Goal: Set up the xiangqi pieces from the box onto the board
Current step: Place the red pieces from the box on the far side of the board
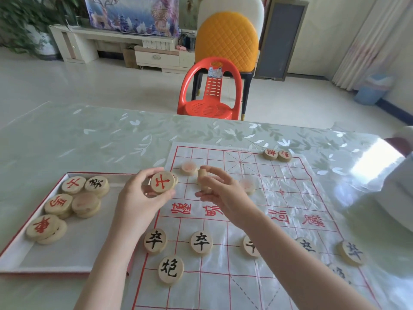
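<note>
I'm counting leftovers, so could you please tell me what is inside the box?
The box holds six small stacks of wooden pieces, four red-lettered on top, one black, one blurred. Lower pieces are covered, so the count is unclear.

Red plastic chair (210, 90) behind table (89, 135); yellow chair (226, 39) behind it. Blue bin (373, 89) right, plant (24, 21) left.

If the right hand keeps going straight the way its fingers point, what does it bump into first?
Probably the round piece lying on the board, just past the right hand. Its fingers point up-left toward it. Depth is unclear, so the hand might pass above.
</note>
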